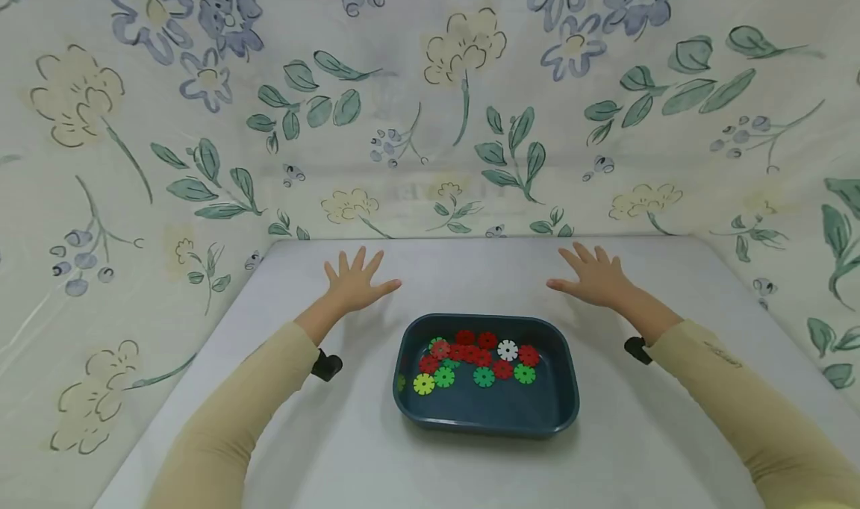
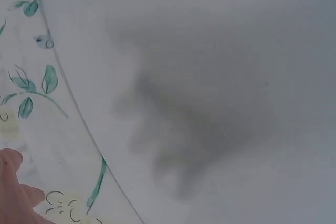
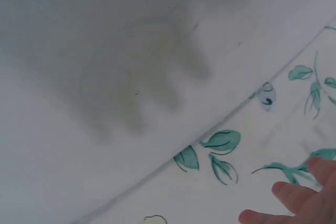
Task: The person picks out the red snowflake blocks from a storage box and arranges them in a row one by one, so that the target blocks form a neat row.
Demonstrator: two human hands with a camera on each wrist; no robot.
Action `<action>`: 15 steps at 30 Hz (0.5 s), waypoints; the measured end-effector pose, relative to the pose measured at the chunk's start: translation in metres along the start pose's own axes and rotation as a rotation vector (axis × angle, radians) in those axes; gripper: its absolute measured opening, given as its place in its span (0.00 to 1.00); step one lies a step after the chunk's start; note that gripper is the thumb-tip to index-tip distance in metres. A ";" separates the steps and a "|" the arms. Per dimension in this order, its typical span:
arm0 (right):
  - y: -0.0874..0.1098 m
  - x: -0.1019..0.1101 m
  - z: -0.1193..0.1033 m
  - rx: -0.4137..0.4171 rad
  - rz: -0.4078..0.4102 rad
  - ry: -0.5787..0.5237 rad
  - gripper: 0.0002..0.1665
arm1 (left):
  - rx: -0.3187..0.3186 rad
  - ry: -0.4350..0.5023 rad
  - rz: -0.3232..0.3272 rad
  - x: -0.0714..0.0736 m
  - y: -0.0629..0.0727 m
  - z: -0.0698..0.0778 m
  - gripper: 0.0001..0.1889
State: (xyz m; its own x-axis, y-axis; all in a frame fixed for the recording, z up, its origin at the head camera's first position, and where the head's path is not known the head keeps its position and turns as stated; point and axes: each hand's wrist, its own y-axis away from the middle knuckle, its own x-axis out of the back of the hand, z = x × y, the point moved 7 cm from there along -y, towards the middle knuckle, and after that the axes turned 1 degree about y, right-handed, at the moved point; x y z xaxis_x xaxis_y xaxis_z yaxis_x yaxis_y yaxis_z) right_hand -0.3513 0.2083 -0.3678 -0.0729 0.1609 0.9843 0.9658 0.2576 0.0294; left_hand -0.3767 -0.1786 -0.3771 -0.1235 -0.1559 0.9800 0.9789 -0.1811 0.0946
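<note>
Dark slate blue for the tray (image 1: 487,410); red, green, yellow and white among the snowflake discs (image 1: 472,354). White across the tabletop (image 1: 484,278), beige on both sleeves (image 1: 235,404). Cream on the cloth backdrop (image 1: 403,166), floral-printed in blue, yellow and green.

Tray (image 1: 470,413), smooth plastic, is shining softly. Discs (image 1: 483,357) are looking like plastic. Tabletop (image 1: 470,278) is showing a smooth, matt finish. Sleeves (image 1: 231,401) are showing matt, wrinkled cloth.
</note>
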 end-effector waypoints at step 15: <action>0.042 0.013 -0.055 0.218 0.095 -0.030 0.45 | -0.180 0.019 0.051 -0.010 0.048 0.032 0.42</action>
State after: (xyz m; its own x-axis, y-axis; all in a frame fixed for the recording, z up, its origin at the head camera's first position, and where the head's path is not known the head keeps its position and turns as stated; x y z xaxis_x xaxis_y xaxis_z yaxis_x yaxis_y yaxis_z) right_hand -0.2983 0.1688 -0.3440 0.0051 0.2218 0.9751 0.8924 0.4389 -0.1045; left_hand -0.3229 -0.1545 -0.3763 -0.0790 -0.1876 0.9791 0.9394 -0.3427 0.0101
